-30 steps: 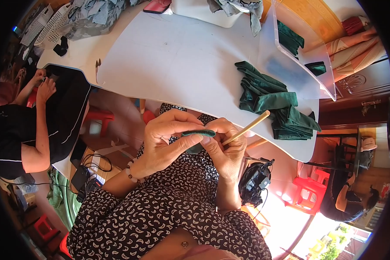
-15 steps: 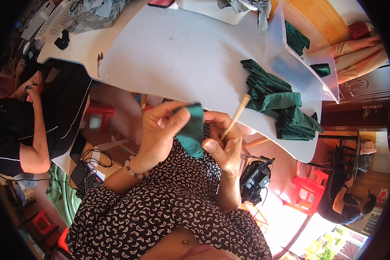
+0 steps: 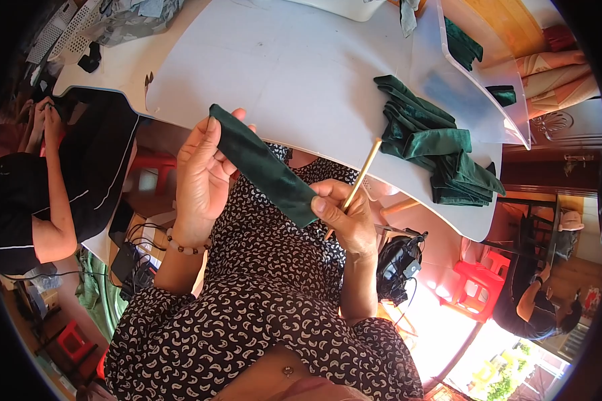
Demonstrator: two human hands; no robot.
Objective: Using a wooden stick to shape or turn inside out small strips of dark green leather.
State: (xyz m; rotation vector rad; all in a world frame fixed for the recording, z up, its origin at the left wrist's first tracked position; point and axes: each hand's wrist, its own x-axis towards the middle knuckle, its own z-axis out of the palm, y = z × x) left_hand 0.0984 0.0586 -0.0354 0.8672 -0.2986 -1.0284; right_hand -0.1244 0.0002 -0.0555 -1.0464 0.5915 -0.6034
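"Left hand (image 3: 207,164) has swung up and outward, away from the right hand (image 3: 346,214), since half a second ago. Then the flat strip of dark green velvety cloth (image 3: 264,167) dangled from the left fingers; now it spans the gap between both hands."

"How does it look?"

"Long and narrow, smooth, with a soft sheen along its broad face, which is turned up to the view. It hangs fairly straight, without a fold that I can see."

"Which way does it point?"

"Its long axis runs on a slant: one end at the left fingertips, farther up the view, the other sloping down to the right thumb, in front of the patterned dress (image 3: 274,267)."

"And the hands?"

"Well apart. The left one pinches the upper end between thumb and fingers, its other fingers loosely spread behind the cloth. The right one is mostly curled, its thumb pressing the lower end against the fingers; a thin, pale wooden stick (image 3: 364,174) also passes through that grip."

"Anything near them?"

"Beyond the right hand, a heap of dark green velvety strips (image 3: 435,150) lies on the white tabletop (image 3: 281,73)."
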